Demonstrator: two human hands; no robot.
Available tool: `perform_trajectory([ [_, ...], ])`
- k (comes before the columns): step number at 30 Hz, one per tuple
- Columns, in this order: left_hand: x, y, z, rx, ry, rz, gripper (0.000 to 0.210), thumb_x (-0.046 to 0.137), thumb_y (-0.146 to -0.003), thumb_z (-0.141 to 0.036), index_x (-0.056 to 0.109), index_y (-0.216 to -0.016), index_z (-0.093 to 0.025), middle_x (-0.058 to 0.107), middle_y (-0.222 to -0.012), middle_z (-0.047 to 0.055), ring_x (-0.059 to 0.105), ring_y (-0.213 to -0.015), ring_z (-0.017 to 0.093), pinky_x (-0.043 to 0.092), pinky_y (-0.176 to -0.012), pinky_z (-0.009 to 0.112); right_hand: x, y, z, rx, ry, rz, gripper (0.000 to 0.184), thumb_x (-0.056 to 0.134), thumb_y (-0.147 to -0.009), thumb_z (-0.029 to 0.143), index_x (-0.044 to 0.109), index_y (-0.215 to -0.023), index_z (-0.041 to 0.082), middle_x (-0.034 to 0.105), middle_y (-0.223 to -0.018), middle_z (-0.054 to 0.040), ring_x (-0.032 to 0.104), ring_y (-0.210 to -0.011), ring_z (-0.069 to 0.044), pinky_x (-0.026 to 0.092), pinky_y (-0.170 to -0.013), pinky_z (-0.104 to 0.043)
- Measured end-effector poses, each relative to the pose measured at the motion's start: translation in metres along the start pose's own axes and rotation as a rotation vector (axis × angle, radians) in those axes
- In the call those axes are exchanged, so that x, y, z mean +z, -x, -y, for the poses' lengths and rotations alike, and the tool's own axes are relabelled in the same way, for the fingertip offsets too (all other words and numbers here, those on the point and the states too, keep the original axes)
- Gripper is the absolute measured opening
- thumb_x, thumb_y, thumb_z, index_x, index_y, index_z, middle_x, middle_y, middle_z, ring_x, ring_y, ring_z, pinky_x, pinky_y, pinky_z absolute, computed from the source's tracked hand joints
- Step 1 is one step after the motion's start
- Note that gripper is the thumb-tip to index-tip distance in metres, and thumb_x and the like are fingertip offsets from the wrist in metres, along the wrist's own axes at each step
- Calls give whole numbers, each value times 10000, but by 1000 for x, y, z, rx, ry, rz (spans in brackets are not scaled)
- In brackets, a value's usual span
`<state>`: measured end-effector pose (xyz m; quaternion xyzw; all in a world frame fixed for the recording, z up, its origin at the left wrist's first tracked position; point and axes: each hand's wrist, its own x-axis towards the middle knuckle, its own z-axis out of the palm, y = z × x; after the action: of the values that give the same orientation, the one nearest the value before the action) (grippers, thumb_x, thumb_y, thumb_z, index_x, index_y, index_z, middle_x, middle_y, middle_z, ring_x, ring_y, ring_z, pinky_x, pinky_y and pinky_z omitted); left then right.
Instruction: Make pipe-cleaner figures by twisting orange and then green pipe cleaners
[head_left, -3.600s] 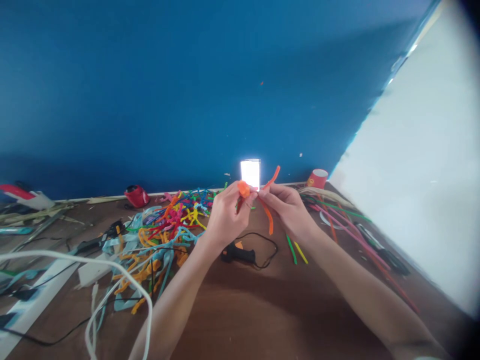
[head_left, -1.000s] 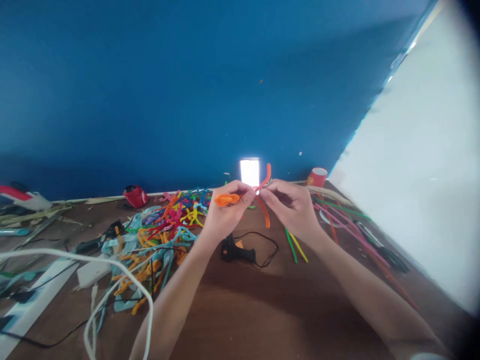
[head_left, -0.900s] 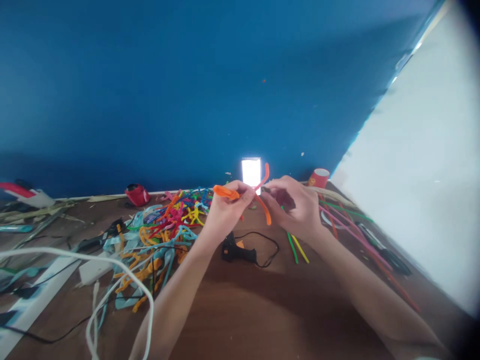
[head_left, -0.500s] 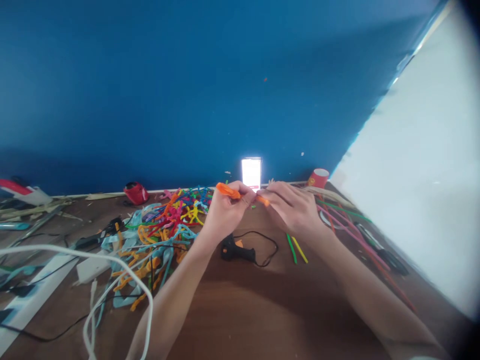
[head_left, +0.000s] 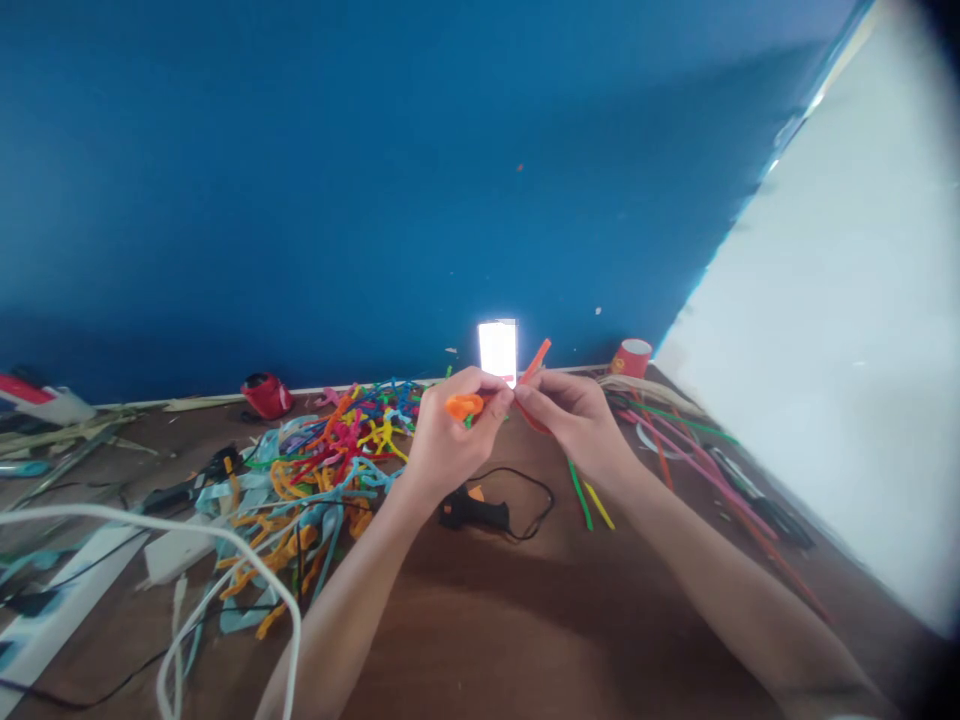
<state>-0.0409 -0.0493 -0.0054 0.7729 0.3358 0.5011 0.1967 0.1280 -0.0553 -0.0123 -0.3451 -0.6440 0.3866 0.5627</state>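
My left hand is closed, with a coiled orange pipe cleaner gripped between thumb and fingers. Close beside it, my right hand pinches an orange length that sticks up above the fingertips. The two sets of fingertips nearly meet, so whether the orange parts are one piece is hidden. Just beyond the hands a phone with a bright screen stands upright against the wall. Below them lies a black glue gun with its cord. A green strip and a yellow strip lie under my right wrist.
A tangled pile of coloured pipe cleaners spreads to the left. A white cable loops near my left forearm. Red cups stand at the wall, one on each side. Long pink strips and markers lie right.
My right hand has turned, and its orange end now points upward instead of lying low between the hands. The orange coil in my left hand has swung closer to the palm.
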Motion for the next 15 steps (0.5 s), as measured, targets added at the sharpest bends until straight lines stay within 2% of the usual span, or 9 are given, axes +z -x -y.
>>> perform_trajectory([
  [4,0,-2,0,-261,264,41,211,643,-902,-356,651,-807,-167,627,-709,0,566,-662,113,439,-636,237,-14,-3,4,-111,215,158,201,626,-911,289,681,-752,178,574,-669,15,473,-627,-106,352,-573,-261],
  [7,1,-3,0,-396,455,42,220,663,-880,-346,641,-776,-155,601,-689,-4,562,-653,105,437,-629,230,-23,-5,5,-267,327,86,88,642,-904,234,721,-898,195,643,-789,-5,531,-666,-113,400,-596,-264],
  [9,1,-4,0,-444,552,52,217,664,-876,-329,638,-766,-144,601,-683,-1,557,-642,97,430,-622,225,-26,-6,5,-402,410,59,167,668,-881,178,719,-1034,222,648,-826,-2,539,-658,-110,414,-583,-255],
  [11,0,-5,0,-462,604,73,215,665,-875,-321,642,-767,-136,614,-689,6,553,-639,92,422,-618,221,-29,-7,3,-545,499,106,275,655,-887,130,696,-1134,244,655,-867,-13,569,-698,-118,440,-604,-252],
  [15,0,-6,-1,-447,619,113,214,681,-871,-340,663,-797,-140,613,-685,2,558,-648,93,432,-637,221,-31,-9,-1,-716,656,115,248,624,-925,134,668,-1156,213,670,-931,-64,620,-806,-153,485,-690,-285],
])
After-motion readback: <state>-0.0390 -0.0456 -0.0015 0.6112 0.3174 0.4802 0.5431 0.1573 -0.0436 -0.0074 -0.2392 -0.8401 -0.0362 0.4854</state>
